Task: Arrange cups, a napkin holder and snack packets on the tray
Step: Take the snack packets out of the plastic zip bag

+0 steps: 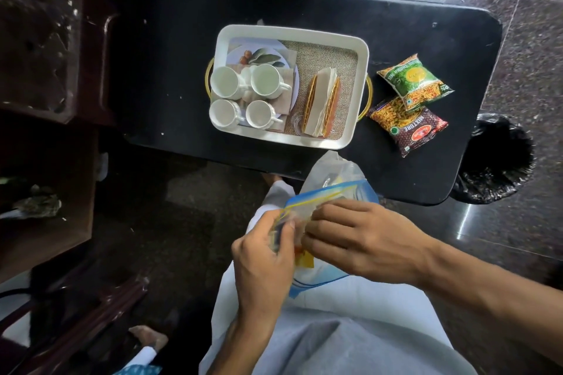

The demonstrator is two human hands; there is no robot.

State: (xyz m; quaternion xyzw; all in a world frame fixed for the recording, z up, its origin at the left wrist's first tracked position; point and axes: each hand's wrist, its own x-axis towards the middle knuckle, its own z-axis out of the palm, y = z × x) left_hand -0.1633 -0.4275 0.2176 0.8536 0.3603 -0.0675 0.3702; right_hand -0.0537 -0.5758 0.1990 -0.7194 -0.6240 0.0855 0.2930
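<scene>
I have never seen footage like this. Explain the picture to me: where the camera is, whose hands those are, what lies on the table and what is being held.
There is no machine here. One camera is worn on a person's head and looks down, so the two bare hands at the bottom are that person's own. The left hand and right hand both grip a clear zip bag with blue edges, held over the lap. Ahead is a black table. On it stands a white tray holding four white cups on its left side and a napkin holder with napkins on its right. Two snack packets, a green packet partly over a brown packet, lie on the table right of the tray, not yet on it.
</scene>
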